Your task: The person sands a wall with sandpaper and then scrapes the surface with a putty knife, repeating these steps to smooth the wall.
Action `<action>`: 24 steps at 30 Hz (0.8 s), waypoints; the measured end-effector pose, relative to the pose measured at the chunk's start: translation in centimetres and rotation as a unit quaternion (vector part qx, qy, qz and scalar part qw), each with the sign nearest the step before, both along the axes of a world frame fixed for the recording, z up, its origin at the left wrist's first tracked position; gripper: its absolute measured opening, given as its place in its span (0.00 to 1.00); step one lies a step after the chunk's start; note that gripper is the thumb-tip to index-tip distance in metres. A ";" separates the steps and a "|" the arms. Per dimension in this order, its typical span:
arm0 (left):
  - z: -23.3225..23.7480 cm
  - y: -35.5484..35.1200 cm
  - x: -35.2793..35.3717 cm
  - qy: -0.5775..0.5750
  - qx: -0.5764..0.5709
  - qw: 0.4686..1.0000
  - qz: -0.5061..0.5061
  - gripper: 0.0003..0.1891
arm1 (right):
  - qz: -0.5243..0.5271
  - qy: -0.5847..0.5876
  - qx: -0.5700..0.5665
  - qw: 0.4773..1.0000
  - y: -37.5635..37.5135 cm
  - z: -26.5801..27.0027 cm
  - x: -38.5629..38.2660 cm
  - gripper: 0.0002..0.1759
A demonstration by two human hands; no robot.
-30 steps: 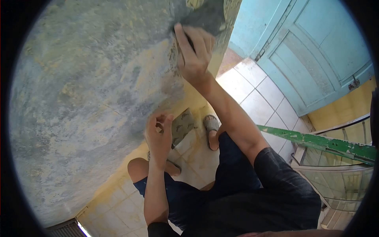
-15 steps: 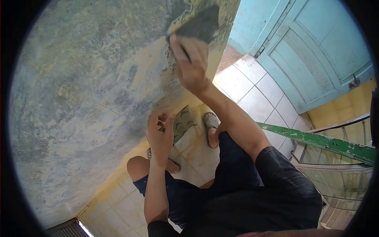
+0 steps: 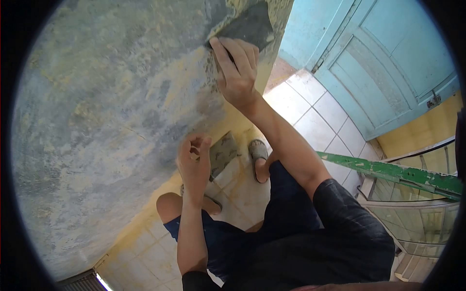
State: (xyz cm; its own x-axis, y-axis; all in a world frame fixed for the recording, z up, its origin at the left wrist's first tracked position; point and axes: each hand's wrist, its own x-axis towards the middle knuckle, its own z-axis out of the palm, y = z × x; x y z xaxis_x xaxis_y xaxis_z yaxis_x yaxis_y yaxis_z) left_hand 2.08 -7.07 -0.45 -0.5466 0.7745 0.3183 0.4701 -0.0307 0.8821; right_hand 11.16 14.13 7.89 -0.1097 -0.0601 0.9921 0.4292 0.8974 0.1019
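Observation:
My right hand (image 3: pixel 238 68) presses a dark grey sheet of sandpaper (image 3: pixel 250 26) against the rough wall (image 3: pixel 121 106), near its outer corner. Its fingers are bent over the sheet's lower edge. Lower down, my left hand (image 3: pixel 195 165) is raised close to the wall, fingers loosely curled and thumb apart, with nothing visible gripped. Just beyond it shows a brownish sheet with dark print (image 3: pixel 224 153), partly hidden by the hand. It appears to lie low by the floor, though its support is hidden.
A pale blue door (image 3: pixel 383 63) stands at the upper right over white floor tiles (image 3: pixel 315 111). A chipped green bar (image 3: pixel 388 170) reaches in from the right, above glass-panelled furniture (image 3: pixel 417 223). My sandalled foot (image 3: pixel 258 157) is close to the wall's base.
The sandpaper and right hand, blurred before, are now sharper and have shifted only slightly on the wall. My left hand has moved slightly left.

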 end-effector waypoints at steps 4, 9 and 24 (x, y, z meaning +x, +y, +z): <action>0.0 -0.1 0.2 -0.013 0.021 1.000 0.001 0.09 | 0.015 0.005 0.021 1.000 0.7 -1.5 -0.2 0.25; 0.6 -0.2 -0.3 -0.008 0.018 1.000 0.000 0.08 | -0.025 0.052 0.024 0.998 0.8 0.3 -1.1 0.23; -0.2 -0.3 0.0 -0.006 0.000 1.000 0.009 0.08 | 0.000 -0.004 0.050 0.999 1.1 -1.9 0.1 0.27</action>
